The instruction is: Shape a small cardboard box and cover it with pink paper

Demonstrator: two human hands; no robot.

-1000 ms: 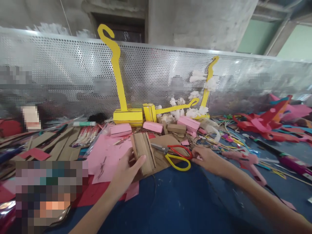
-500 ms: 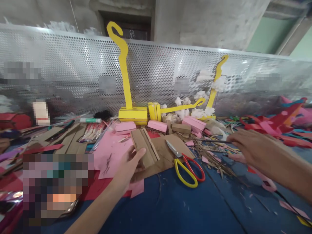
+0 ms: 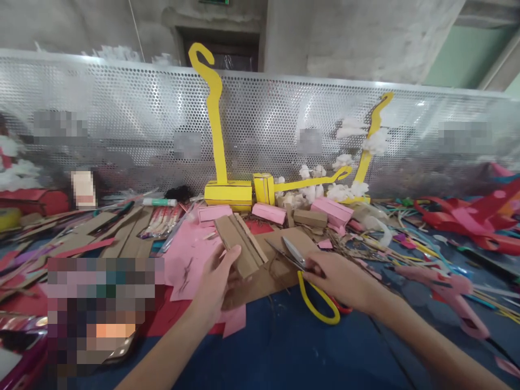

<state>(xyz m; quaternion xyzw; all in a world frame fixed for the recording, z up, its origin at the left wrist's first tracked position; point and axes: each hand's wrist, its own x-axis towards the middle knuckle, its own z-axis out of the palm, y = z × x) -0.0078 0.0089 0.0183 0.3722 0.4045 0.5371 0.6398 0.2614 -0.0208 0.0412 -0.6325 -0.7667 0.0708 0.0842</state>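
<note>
My left hand (image 3: 221, 273) grips a folded piece of corrugated cardboard (image 3: 239, 246), thumb on top, its fingers partly hidden beneath. Low over the scissors, my right hand (image 3: 331, 276) is closed in a pinch on a thin dark twig (image 3: 280, 251), which points left toward the cardboard. The scissors (image 3: 319, 303), with yellow and red handles, lie under that hand, which hides part of them. Beneath both hands is a flat brown cardboard sheet (image 3: 260, 290).
A pink glue gun (image 3: 447, 292) lies at right with its cord. Behind stand yellow hooked cardboard pieces (image 3: 217, 135), pink blocks (image 3: 268, 213) and a perforated metal panel (image 3: 260, 119). Pink paper (image 3: 184, 271) and cardboard strips (image 3: 125, 233) cover the left side.
My right hand has moved left with the twig, from above the twig pile to over the scissors. My left hand still holds the folded cardboard. The view has shifted slightly.
</note>
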